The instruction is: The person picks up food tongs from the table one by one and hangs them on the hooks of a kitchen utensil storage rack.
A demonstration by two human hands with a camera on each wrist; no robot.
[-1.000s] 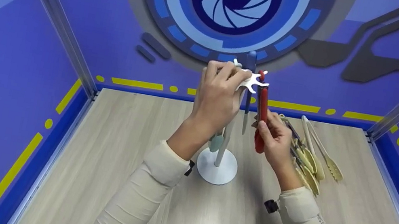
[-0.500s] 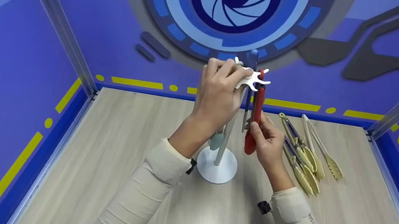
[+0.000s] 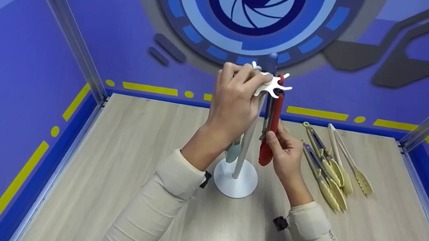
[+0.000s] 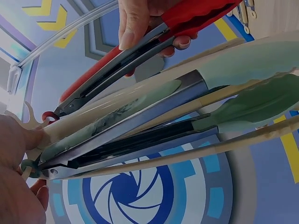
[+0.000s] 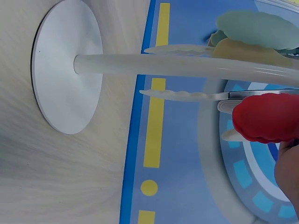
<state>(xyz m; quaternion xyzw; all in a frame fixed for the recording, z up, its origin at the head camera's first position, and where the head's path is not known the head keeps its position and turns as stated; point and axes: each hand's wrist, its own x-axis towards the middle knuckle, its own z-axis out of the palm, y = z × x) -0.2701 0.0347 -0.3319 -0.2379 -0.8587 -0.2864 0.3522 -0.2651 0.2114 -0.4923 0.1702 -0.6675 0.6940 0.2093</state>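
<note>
My left hand (image 3: 235, 100) grips the top of a white utensil stand (image 3: 233, 185), beside its curved hooks. On the right side, my right hand (image 3: 290, 154) pinches red tongs (image 3: 265, 154) with thumb and fingers. The red ring of these tongs is at a hook, and they hang nearly upright, as the left wrist view also shows for the ring. Green tongs (image 4: 252, 60) hang close to my left hand and look mostly hidden by it from above. A dark blue utensil (image 3: 271, 64) shows behind the hooks. The red head (image 5: 266, 116) sits beside the pole in the right wrist view.
Several pale yellow and cream tongs (image 3: 327, 171) lie on the wooden table (image 3: 135, 168) to the right of my right hand. A blue printed wall (image 3: 81, 26) rises behind the table, with metal posts (image 3: 62, 9) at the corners.
My right hand has moved left with the red tongs, swinging their lower end closer to the pole. My left hand keeps its hold on the stand's top.
</note>
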